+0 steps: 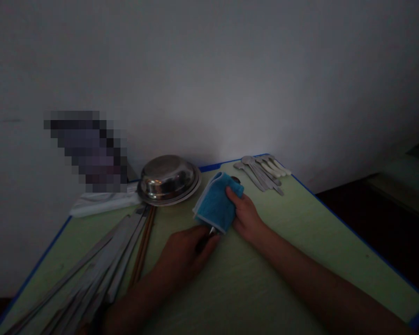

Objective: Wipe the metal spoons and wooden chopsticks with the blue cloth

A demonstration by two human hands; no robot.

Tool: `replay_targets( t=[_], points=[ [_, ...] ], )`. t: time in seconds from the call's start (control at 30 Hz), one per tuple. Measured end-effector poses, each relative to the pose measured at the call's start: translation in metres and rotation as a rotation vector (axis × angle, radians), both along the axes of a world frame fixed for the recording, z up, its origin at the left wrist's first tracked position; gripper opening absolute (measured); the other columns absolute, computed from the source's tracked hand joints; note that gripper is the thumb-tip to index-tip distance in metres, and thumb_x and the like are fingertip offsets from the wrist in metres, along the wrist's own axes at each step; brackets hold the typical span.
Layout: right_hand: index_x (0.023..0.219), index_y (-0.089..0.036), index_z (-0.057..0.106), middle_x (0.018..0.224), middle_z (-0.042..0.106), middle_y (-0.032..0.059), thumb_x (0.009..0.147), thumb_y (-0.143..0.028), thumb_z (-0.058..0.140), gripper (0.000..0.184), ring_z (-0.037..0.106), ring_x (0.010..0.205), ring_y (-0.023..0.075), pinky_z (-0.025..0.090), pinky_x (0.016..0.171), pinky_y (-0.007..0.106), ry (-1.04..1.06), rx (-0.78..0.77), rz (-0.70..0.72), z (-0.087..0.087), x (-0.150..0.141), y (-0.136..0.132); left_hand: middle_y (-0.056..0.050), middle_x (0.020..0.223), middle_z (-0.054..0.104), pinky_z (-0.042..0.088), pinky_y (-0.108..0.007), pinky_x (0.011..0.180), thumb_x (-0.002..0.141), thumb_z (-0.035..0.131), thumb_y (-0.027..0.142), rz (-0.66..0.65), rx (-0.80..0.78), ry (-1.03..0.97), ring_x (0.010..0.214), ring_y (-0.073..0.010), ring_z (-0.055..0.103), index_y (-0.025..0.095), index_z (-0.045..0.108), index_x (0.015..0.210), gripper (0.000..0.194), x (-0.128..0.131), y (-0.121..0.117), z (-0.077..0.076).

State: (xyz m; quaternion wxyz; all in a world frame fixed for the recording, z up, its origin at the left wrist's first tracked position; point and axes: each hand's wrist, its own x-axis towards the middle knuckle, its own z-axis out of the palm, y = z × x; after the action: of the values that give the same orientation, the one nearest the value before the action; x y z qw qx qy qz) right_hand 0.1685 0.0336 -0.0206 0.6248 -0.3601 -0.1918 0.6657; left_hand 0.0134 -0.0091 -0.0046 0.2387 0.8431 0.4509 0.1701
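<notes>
My left hand (pixel 185 251) is closed round the dark handle of a spoon (pixel 203 242), whose metal neck shows just above my fingers. A folded blue cloth (pixel 216 202) with a pale edge covers the middle of the spoon. My right hand (pixel 246 215) grips that cloth from the right, thumb lying on top of it. Past the cloth's upper right corner pokes a small rounded brownish end, which looks like the spoon's bowl. Behind my right hand, several metal spoons (pixel 256 173) lie together on the table, some with whitish handles.
The light green table (pixel 321 260) has a blue edge and stands against a grey wall. Upside-down steel bowls (pixel 169 179) sit at the back. Left of them are a white folded item (pixel 104 201) and a blurred-out object (pixel 91 153). Long flat metal strips (pixel 101 260) and brown chopsticks (pixel 145 246) lie front left.
</notes>
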Motion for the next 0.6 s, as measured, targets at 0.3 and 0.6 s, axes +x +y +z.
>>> replay_targets(
  t=[0.3,0.6],
  points=[
    [0.083,-0.016,0.064,0.078,0.071,0.0044,0.063,-0.032,0.072,0.027,0.066,0.080,0.0202,0.050,0.080,0.037,-0.131,0.014,-0.083,0.000,0.008,0.006,0.007,0.049,0.034,0.026,-0.019,0.043,0.086,0.042,0.030,-0.042,-0.092,-0.130,0.044,-0.0071,0.035,0.017,0.043,0.053,0.036,-0.006,0.001,-0.001],
    [0.084,-0.017,0.065,0.078,0.072,0.0032,0.064,-0.032,0.072,0.026,0.067,0.076,0.0192,0.051,0.080,0.036,-0.163,0.040,0.035,-0.003,0.013,0.007,0.005,0.056,0.042,0.032,-0.020,0.047,0.089,0.039,0.033,0.016,-0.177,-0.227,0.050,-0.0094,0.042,0.017,0.048,0.062,0.032,-0.006,0.001,0.002]
  ],
)
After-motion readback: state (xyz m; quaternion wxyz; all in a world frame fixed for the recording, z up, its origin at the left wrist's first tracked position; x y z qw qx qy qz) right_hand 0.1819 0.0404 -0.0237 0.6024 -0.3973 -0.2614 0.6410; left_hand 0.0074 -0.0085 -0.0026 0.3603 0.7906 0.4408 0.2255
